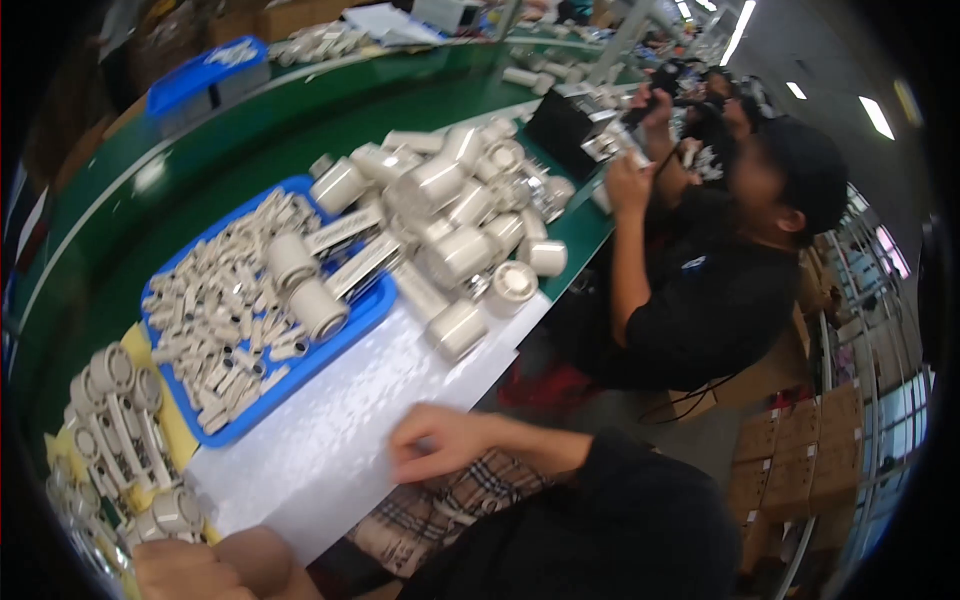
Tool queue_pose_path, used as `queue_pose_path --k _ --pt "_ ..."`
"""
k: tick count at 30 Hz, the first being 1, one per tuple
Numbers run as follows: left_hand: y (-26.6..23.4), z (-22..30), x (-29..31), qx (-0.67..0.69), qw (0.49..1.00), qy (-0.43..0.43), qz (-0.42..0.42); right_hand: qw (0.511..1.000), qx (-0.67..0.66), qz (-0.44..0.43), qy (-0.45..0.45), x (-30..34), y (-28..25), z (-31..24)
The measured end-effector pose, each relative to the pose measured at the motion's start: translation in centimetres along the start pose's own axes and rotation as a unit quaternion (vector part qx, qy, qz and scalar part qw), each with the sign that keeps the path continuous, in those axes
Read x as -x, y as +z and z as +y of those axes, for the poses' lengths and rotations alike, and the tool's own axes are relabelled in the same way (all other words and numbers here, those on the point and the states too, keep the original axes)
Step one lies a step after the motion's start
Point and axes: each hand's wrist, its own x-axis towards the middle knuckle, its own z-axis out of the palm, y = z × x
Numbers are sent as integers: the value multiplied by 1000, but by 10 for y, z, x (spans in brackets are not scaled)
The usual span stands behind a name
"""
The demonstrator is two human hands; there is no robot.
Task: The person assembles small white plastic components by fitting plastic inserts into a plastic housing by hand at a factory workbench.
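Observation:
My right hand [435, 442] hovers over the near edge of a white sheet [330, 420], fingers curled in; whatever it may hold is hidden. At the lower left, my left hand [190, 570] is closed beside a group of cream plastic parts with round heads and long handles [120, 420]. What those fingers hold, if anything, does not show. Beyond the sheet lies a blue tray [365, 325] full of small cream tubular pieces [225, 300]. Two larger cream round-headed parts [305, 285] rest across its right side. Right of the tray, larger cream cylindrical parts [460, 255] are heaped.
A green conveyor [290, 130] curves behind the tray, with a blue bin [205, 85] on its far side. To the right sits a person in black [710, 280], handling a part near a black box [565, 130]. Cardboard boxes [800, 450] are stacked at the far right.

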Motion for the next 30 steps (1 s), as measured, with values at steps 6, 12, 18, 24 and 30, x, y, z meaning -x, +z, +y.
queue_pose_path --k 6,12,18,24,30 --pt "-10 -27 33 -200 957 -207 -38 650 480 585 63 167 -63 -76" --pt "-6 -8 39 -206 939 -274 -40 303 781 352 417 257 -76 -34" --pt "-12 -10 55 -182 956 -227 -37 448 669 290 518 250 -67 -7" --pt "-8 -32 35 -232 947 -175 -135 741 354 279 497 164 -46 -82" --pt "9 -49 -5 -204 904 -333 -174 836 525 153 -50 51 -56 -109"
